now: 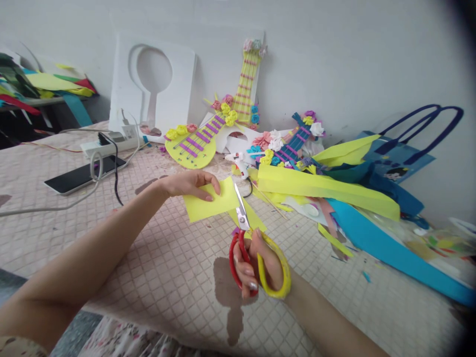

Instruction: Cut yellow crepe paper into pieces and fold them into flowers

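My left hand [195, 186] pinches a rectangular piece of yellow paper [208, 207] between thumb and fingers above the table. In my right hand [256, 263] is a pair of scissors [242, 223] with one red and one yellow handle. Their blades point away from me and lie at the right edge of the paper. Another yellow strip [251, 213] shows beneath the blades. Beyond the paper sits a small white glue gun [240, 163], its black cord curling down beside a thin wooden stick [273, 201].
Paper-flower guitar decorations [193, 148] lean against the wall near a white cut-out board [182, 74]. Left stand a power strip [111, 144] with cables and a dark tablet-like device [85, 175]. Yellow crepe paper [327, 191], a blue strip [386, 248] and a blue bag [412, 158] fill the right.
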`<move>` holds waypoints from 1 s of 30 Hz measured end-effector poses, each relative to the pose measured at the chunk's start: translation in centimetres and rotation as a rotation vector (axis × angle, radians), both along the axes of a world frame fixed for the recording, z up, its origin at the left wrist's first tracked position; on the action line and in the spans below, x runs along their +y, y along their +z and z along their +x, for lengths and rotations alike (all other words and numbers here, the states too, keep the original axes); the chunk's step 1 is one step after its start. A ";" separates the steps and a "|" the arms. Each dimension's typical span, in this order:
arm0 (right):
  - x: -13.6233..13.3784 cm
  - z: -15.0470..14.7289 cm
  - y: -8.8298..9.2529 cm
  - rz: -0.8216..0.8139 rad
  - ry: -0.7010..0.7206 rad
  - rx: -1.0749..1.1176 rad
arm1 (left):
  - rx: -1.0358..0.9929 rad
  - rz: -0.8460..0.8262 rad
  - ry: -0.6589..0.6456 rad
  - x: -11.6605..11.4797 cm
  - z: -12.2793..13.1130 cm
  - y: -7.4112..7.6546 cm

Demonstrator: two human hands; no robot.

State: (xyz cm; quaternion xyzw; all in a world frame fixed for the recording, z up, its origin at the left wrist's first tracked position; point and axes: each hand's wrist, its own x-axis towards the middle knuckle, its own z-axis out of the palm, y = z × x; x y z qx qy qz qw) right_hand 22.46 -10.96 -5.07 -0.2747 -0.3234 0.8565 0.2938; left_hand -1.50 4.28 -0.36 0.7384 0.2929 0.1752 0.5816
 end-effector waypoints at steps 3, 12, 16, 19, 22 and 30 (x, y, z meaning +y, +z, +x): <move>0.1 0.1 -0.1 0.000 0.033 0.045 | 0.005 -0.004 -0.049 -0.3 0.3 0.1; 0.2 0.3 -0.3 -0.001 0.051 0.079 | 0.018 0.025 -0.107 -0.7 1.1 -0.3; 0.2 0.1 -0.1 -0.003 0.032 0.046 | 0.037 0.014 -0.097 -0.7 1.0 -0.3; 0.2 -0.1 0.0 -0.011 0.009 0.007 | 0.033 0.003 -0.093 -0.6 1.0 -0.4; 0.2 -0.1 0.1 -0.004 -0.032 -0.051 | 0.026 -0.005 -0.091 -0.5 1.0 -0.5; 0.3 0.0 -0.1 0.009 -0.030 -0.047 | 0.040 0.017 -0.083 -0.6 1.0 -0.4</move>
